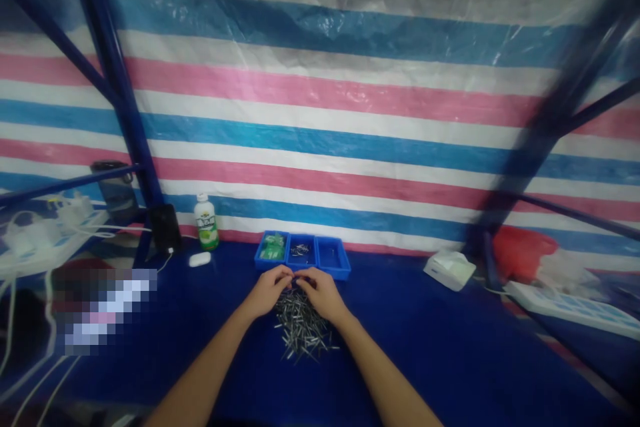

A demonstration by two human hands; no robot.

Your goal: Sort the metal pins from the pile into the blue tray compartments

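My left hand [273, 288] and my right hand [321, 290] meet fingertip to fingertip over the far end of a pile of thin metal pins [303, 328] on the blue table. Both hands have their fingers pinched together. Whatever lies between the fingertips is too small to make out. Just behind the hands stand three joined blue trays. The left tray [257, 258] holds small green-and-white packets [273, 247]. In the middle tray [302, 265] lie some small metal pieces [301, 249]. One tiny piece shows in the right tray [334, 274].
At the back left stand a white bottle with a green label [207, 221], a white case [200, 259] and a black power bank [165, 228]. A tissue pack [449, 269] lies right. Power strips [575, 307] with cables flank the blue table [410, 347]; blue posts rise at both sides.
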